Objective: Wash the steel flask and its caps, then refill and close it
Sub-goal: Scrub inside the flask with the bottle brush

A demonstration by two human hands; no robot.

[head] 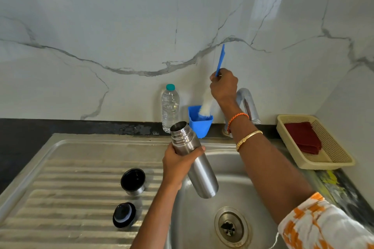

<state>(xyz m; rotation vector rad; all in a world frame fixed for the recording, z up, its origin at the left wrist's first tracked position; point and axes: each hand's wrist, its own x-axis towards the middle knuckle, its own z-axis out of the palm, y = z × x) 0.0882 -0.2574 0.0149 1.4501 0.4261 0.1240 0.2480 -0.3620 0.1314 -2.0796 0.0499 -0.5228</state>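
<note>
No text, label, brand, number or sign can be read anywhere; the clear plastic bottle (170, 108) bears no legible label; the steel flask (193, 159) shows no readable marking.

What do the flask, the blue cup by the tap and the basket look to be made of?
Flask: brushed steel by its look, silvery with a soft sheen and streaked reflections. Blue cup: likely plastic, uniformly coloured and matte. Basket: probably cream plastic, its walls a fine moulded mesh.
</note>
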